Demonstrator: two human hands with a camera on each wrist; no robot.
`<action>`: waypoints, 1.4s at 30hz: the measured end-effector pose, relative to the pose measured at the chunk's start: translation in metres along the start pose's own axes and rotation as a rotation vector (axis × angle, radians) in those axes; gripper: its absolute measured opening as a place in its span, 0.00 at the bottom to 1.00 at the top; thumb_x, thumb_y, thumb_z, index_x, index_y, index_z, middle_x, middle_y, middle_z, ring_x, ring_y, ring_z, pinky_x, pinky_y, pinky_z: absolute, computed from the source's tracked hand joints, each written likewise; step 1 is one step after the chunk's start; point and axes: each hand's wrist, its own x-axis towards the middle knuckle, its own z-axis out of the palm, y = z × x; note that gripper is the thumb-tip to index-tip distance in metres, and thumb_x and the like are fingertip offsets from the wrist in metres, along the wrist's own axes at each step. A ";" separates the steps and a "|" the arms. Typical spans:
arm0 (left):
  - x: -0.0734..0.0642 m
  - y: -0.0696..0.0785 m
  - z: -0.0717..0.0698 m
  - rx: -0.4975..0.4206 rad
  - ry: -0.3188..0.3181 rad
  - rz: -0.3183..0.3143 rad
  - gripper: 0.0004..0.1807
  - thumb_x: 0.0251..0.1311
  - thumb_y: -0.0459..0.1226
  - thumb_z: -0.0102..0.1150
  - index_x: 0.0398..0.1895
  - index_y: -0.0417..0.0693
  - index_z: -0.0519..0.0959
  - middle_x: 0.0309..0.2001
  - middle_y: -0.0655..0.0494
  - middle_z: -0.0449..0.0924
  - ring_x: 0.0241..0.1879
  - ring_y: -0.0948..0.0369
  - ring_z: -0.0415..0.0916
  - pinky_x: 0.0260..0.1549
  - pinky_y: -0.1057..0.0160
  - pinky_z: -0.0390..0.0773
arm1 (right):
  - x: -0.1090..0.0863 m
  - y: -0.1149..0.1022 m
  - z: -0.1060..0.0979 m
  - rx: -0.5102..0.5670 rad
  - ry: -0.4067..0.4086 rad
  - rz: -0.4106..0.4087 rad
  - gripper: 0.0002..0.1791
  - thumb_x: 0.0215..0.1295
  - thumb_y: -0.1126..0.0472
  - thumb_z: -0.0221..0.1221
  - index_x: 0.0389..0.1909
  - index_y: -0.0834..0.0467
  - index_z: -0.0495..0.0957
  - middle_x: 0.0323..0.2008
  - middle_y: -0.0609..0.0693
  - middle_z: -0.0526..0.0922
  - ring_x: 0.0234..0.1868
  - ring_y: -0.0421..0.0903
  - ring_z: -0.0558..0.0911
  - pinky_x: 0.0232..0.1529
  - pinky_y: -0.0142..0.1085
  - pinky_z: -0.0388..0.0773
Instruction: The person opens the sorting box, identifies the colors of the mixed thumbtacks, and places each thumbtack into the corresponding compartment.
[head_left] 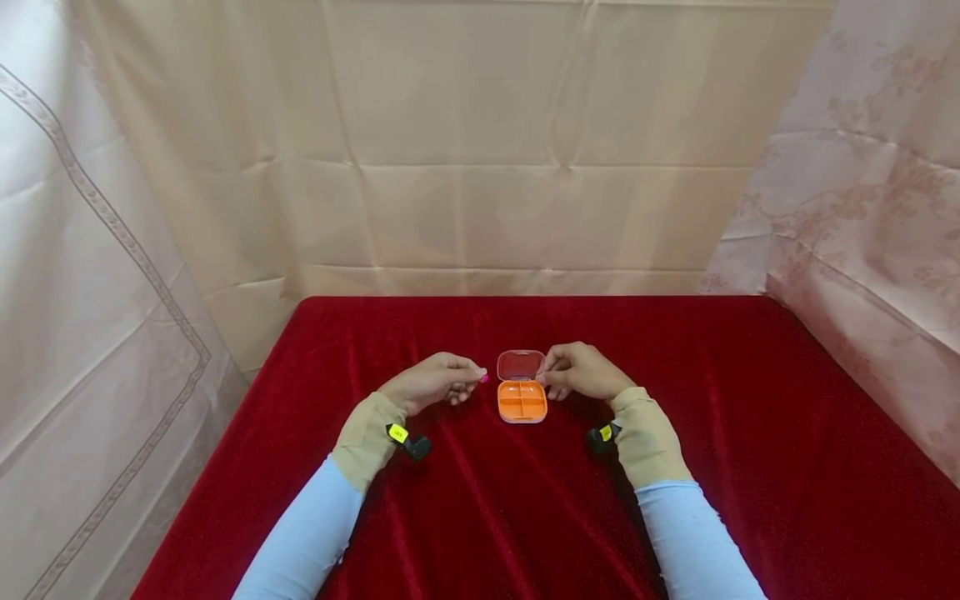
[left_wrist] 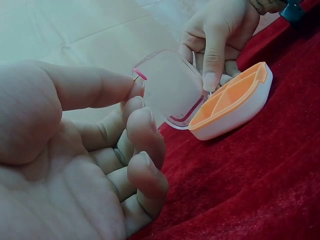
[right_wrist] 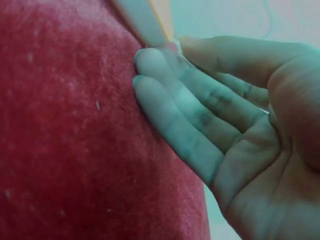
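Note:
An orange and white pill box with several compartments lies on the table, its clear lid raised at the back. Left of it, my left hand pinches a small thumbtack between thumb and index finger; its flat head is pink and a thin metal point shows. The other left fingers are loosely curled. My right hand is at the box's right side, with thumb and index fingertips pinching the lid's edge close to the hinge. In the right wrist view the box shows only partly, above the fingertips.
A dark red velvet cloth with soft folds covers the table. Beige curtain hangs behind, and pale curtains hang on both sides. A dark wrist camera sits below the left wrist, another beside the right.

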 end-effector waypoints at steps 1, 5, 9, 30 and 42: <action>0.000 0.000 0.000 -0.004 0.000 -0.001 0.20 0.76 0.39 0.55 0.50 0.24 0.76 0.27 0.55 0.72 0.29 0.60 0.70 0.29 0.66 0.69 | 0.000 0.000 0.000 0.016 0.009 0.005 0.03 0.71 0.69 0.63 0.41 0.65 0.81 0.35 0.56 0.87 0.31 0.51 0.87 0.34 0.43 0.86; 0.001 0.000 -0.001 -0.020 0.002 -0.003 0.20 0.77 0.39 0.55 0.49 0.23 0.76 0.28 0.55 0.72 0.28 0.61 0.70 0.29 0.66 0.69 | 0.000 0.002 0.001 0.081 0.074 0.026 0.05 0.70 0.70 0.62 0.42 0.68 0.80 0.37 0.59 0.86 0.31 0.53 0.88 0.34 0.44 0.87; 0.003 -0.003 0.000 -0.018 0.006 -0.004 0.19 0.76 0.38 0.56 0.48 0.24 0.76 0.27 0.56 0.72 0.28 0.61 0.70 0.28 0.66 0.69 | 0.001 0.003 0.003 0.120 0.146 0.049 0.06 0.70 0.70 0.63 0.42 0.71 0.79 0.36 0.60 0.86 0.31 0.53 0.88 0.34 0.44 0.87; 0.006 -0.002 0.017 0.081 0.098 0.052 0.15 0.73 0.37 0.59 0.39 0.28 0.78 0.24 0.56 0.71 0.26 0.62 0.70 0.26 0.67 0.71 | 0.006 0.001 0.006 0.040 0.218 0.007 0.06 0.72 0.70 0.61 0.46 0.66 0.82 0.39 0.59 0.87 0.34 0.50 0.88 0.36 0.41 0.86; 0.005 0.001 0.020 0.090 0.118 0.049 0.17 0.74 0.37 0.58 0.43 0.25 0.78 0.24 0.56 0.72 0.25 0.63 0.69 0.26 0.67 0.71 | -0.003 -0.002 -0.006 0.005 0.004 -0.029 0.30 0.63 0.65 0.71 0.63 0.67 0.71 0.50 0.63 0.83 0.47 0.53 0.85 0.49 0.44 0.83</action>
